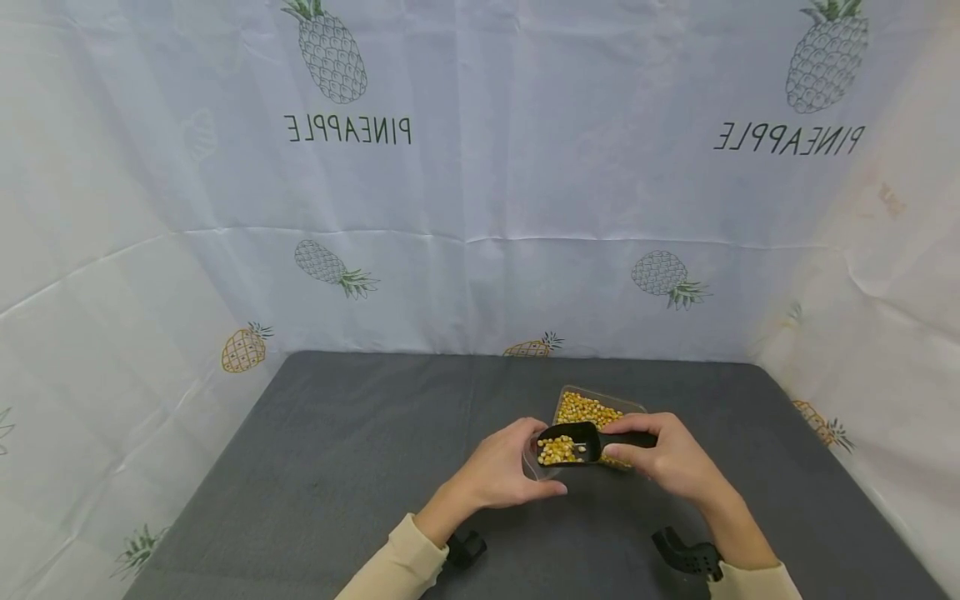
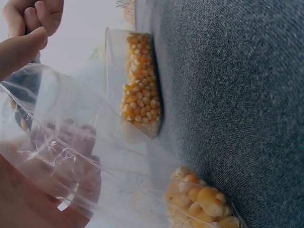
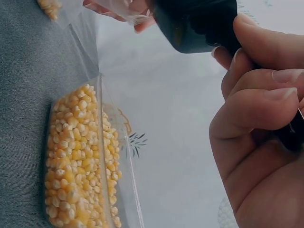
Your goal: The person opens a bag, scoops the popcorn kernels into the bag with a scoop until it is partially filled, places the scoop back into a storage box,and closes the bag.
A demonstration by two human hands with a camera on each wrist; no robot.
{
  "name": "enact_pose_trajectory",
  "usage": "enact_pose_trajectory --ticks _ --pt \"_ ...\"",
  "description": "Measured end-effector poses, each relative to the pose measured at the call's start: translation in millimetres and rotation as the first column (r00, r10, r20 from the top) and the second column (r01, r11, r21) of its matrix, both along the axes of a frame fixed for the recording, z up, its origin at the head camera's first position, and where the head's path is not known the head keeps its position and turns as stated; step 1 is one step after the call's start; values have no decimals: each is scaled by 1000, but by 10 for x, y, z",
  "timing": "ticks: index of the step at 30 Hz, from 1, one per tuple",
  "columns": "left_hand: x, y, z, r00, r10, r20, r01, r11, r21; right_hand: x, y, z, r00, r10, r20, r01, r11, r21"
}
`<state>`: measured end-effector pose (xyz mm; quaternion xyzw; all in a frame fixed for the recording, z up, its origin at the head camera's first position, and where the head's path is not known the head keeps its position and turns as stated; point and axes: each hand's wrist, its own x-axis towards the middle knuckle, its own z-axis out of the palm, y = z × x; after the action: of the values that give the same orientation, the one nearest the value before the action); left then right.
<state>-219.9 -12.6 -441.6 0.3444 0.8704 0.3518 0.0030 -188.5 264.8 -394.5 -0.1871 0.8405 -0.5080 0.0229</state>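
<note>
My right hand (image 1: pixel 678 462) grips the handle of a black scoop (image 1: pixel 594 443), which carries yellow corn kernels (image 1: pixel 557 451). The scoop's front end is at the mouth of a clear plastic bag (image 2: pixel 121 159). Around the bag's mouth curl the fingers and thumb of my left hand (image 1: pixel 498 468). In the left wrist view, corn kernels (image 2: pixel 206 204) fill the bottom of the bag, close to the cloth. Just beyond both hands stands a clear box (image 3: pixel 135 190) of corn kernels (image 3: pixel 78 156), partly hidden in the head view by the scoop and right hand.
Dark grey cloth (image 1: pixel 360 450) covers the table. Pale curtains with pineapple prints (image 1: pixel 487 192) hang behind it and along both sides. Each wrist wears a black strap mount, one seen below the left hand (image 1: pixel 467 550) and one by the right sleeve (image 1: pixel 686 554).
</note>
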Motion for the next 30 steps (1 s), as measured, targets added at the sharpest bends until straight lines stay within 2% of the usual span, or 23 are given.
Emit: enact_pose_trajectory --ticks 7,13,23,30 --pt "20 14 -3 998 -25 -56 25 1000 -14 12 -3 46 1000 19 -8 -19 998 51" --pt "16 15 -8 998 -33 -59 31 999 -37 15 -21 71 1000 21 7 -21 995 96" --pt "27 25 -9 995 -34 -95 27 997 -69 51 -70 99 998 26 -52 -18 988 152" --pt "22 30 -17 995 -29 -95 24 998 -61 93 -114 114 989 52 -138 -25 982 188"
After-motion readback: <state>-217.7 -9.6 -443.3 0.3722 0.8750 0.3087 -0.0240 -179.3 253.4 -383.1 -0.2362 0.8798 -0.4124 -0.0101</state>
